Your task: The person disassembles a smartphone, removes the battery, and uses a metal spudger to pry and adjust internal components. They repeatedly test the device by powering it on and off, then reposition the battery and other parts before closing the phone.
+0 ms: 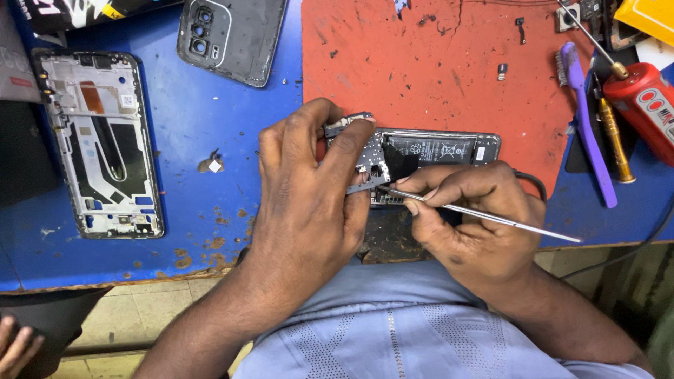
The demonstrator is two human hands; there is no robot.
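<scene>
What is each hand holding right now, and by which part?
The left hand pinches a small circuit board by its edges, over the opened phone. The right hand grips thin metal tweezers near the tip end.

i see a worn blue-topped bench with chipped paint along its front edge, a scuffed red rubber mat laid on it, pale tiled floor below.
</scene>
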